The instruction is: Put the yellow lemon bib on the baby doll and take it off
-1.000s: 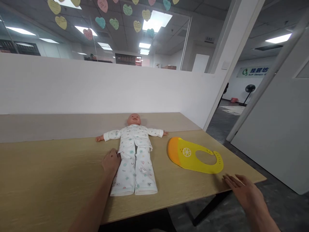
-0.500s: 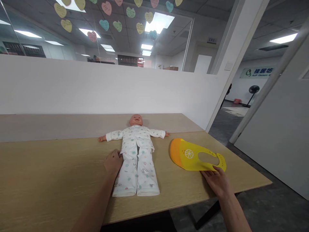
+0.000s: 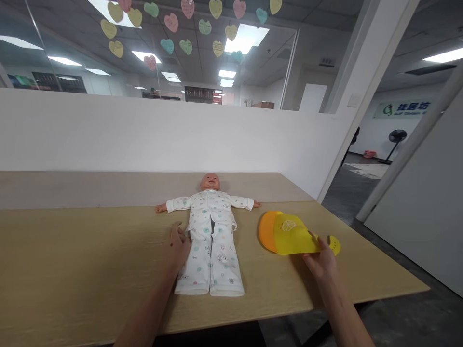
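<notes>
A baby doll lies on its back on the wooden table, dressed in white patterned pyjamas with its arms spread. My left hand rests against the doll's upper trouser leg, with no clear grip on the cloth. To the doll's right is a yellow and orange silicone bib with a lemon-slice print. My right hand grips the bib's near edge, which is lifted and folded over, hiding the neck opening.
A raised beige ledge runs along the table's far side, before a low white partition wall. The table's right edge drops to a grey floor. A pale door panel stands to the right.
My right hand has moved from the table's front edge onto the bib, taken hold of it and folded it up. My left hand stays by the doll's leg.
</notes>
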Tool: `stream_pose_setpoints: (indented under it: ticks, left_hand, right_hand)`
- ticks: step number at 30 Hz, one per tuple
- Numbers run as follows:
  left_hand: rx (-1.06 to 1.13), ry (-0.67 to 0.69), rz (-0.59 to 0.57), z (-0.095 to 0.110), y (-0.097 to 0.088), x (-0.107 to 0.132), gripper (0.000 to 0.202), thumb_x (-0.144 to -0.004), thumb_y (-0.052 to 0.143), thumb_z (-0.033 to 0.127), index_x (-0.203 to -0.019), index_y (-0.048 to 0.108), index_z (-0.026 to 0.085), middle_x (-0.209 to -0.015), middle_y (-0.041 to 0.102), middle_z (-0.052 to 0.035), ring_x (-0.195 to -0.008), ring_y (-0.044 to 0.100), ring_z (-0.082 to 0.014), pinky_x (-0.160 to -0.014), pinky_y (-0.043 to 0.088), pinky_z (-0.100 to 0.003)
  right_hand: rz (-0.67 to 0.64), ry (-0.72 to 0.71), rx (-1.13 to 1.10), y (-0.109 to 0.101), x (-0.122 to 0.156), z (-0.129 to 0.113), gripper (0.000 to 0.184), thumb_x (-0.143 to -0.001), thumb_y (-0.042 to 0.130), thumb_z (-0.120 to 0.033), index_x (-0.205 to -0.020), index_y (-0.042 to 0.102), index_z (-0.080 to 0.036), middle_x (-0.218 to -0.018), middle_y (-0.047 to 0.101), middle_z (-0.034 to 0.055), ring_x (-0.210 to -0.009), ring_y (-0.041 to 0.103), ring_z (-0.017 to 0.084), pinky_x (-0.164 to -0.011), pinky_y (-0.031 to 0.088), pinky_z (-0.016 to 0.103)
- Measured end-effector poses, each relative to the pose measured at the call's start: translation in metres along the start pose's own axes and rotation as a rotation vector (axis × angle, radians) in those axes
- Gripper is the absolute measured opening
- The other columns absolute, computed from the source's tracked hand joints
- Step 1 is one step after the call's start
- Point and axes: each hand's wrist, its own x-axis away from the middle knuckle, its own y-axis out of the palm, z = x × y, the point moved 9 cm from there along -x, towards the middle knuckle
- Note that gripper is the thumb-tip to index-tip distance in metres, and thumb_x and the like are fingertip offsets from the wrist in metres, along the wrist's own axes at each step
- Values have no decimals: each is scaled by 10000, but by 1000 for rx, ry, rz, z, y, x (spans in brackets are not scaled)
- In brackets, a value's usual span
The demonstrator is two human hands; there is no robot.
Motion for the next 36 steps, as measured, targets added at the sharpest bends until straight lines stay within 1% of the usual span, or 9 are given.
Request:
stream_pose_setpoints:
  ticks: [4,7,11,13,15,19,24,31,36]
  left_hand:
    - [158,99,37,33,-21,26,326,-782,433,245,-1098,495,198,-972,573,-56,-869,558,-180,-829,470,-323]
    - [327,160,-62,71,-23,46,278,-796,470,352,-1022,539,205,-1018,605,-70,-908,574,-188,-850,472,-334]
    - [737,-46,-499,92,4,70,352,-757,526,456,-973,605,189,-1030,659,-69,-941,611,-219,-800,499,-338]
    - [932,-234,-720,83,14,86,361,-722,554,476,-896,668,181,-942,699,-65,-914,636,-250,-801,500,-367]
    - [1109,-373,-798,66,10,96,334,-662,625,451,-844,715,187,-880,721,-57,-891,652,-264,-815,494,-369]
    - [1426,-361,-783,59,-19,91,199,-616,719,343,-776,749,228,-816,736,1,-806,670,-199,-780,504,-274]
    - [1483,-326,-892,107,-41,77,282,-571,769,332,-796,724,170,-842,729,-64,-758,675,-224,-701,533,-299]
    - [1206,-230,-503,118,-57,16,326,-540,824,282,-804,678,158,-721,724,-52,-617,659,-175,-532,500,-219]
    - [1118,-161,-490,131,-61,-29,342,-621,778,385,-836,682,137,-783,734,-82,-663,676,-196,-573,516,-247]
  right_hand:
    - [-202,-15,94,47,48,-19,336,-813,523,-343,-1104,615,-202,-1019,672,61,-819,647,150,-741,539,258]
    - [-359,99,191,85,98,-23,480,-793,576,-399,-1245,542,-239,-1065,663,75,-853,659,187,-755,545,320]
    - [-522,211,292,120,157,-20,608,-803,550,-509,-1358,424,-296,-1051,671,71,-782,679,221,-708,546,392]
    - [-589,233,321,134,177,-16,631,-788,578,-493,-1367,409,-306,-1050,678,64,-731,679,210,-675,548,374]
    - [-653,276,350,145,194,-8,620,-786,598,-451,-1362,413,-315,-1061,681,63,-684,673,190,-643,546,346]
    - [-799,308,344,169,212,4,526,-775,639,-349,-1281,521,-272,-1125,663,95,-726,673,178,-640,530,293]
    - [-1025,298,304,205,213,13,451,-722,665,-296,-1164,626,-218,-1214,618,111,-1025,624,270,-789,518,355]
    - [-1006,207,306,254,182,2,508,-702,622,-360,-1171,626,-166,-1136,653,138,-1036,612,296,-878,474,419]
    - [-1020,35,358,293,156,-17,378,-718,590,-386,-983,692,-136,-1193,625,127,-1135,555,290,-910,462,396]
